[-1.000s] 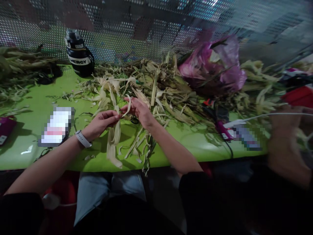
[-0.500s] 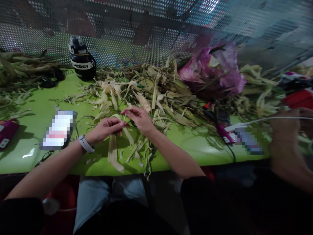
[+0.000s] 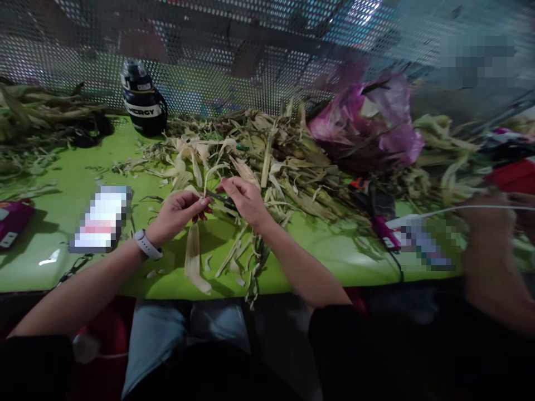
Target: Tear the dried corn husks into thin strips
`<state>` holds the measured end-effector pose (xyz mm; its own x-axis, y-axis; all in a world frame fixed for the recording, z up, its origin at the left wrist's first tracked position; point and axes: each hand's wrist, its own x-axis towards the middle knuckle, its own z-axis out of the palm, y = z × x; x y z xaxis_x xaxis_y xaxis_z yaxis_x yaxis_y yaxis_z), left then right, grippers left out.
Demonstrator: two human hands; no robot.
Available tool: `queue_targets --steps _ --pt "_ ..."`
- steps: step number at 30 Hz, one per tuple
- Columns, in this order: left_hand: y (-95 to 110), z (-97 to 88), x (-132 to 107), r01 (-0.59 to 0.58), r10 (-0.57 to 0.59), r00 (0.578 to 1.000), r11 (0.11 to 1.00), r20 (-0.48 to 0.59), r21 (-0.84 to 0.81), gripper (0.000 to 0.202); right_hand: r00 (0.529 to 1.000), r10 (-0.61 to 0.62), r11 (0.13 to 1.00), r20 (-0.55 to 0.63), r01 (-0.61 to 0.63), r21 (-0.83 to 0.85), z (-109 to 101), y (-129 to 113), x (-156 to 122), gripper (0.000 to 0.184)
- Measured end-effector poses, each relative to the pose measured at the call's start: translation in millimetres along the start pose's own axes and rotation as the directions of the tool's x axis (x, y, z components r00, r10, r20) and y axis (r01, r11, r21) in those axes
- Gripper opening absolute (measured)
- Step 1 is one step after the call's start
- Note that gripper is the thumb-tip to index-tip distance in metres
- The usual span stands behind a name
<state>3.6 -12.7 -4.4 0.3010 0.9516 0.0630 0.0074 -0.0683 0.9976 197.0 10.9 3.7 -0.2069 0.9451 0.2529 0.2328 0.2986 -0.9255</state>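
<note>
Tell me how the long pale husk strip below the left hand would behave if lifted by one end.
The husk strip looks thin and ribbon-like, so it would probably droop rather than stay stiff. Flat and dry-looking, it is likely very light. Its curled tip near the edge of the green table suggests it bends easily.

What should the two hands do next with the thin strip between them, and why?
Probably draw the hands slightly further apart. The left hand and the right hand each pinch one end of the thin husk strip, which spans the short gap between them above the green table; a gentle pull would likely draw it taut.
</note>
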Motion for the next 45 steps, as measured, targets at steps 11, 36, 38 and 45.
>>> queue_targets --steps 11,36,38,45 --pt "3 1.3 2 0.039 -0.080 0.989 0.950 -0.122 -0.309 0.037 0.973 -0.069 0.988 0.219 0.097 -0.121 7 2 -5 0.051" --pt "-4 4.1 2 -0.041 -0.015 0.994 0.879 -0.113 -0.476 0.026 0.959 -0.072 0.993 0.274 0.095 -0.071 34 6 -21 0.037" --pt "-4 3.3 2 -0.020 -0.045 0.991 0.889 -0.130 -0.458 0.027 0.950 -0.059 0.998 0.307 0.068 -0.018 34 9 -20 0.034" --pt "-1 -4.4 6 0.046 -0.099 0.991 0.887 -0.092 -0.459 0.029 0.919 -0.024 0.989 0.393 0.080 -0.126 17 7 -10 0.027"
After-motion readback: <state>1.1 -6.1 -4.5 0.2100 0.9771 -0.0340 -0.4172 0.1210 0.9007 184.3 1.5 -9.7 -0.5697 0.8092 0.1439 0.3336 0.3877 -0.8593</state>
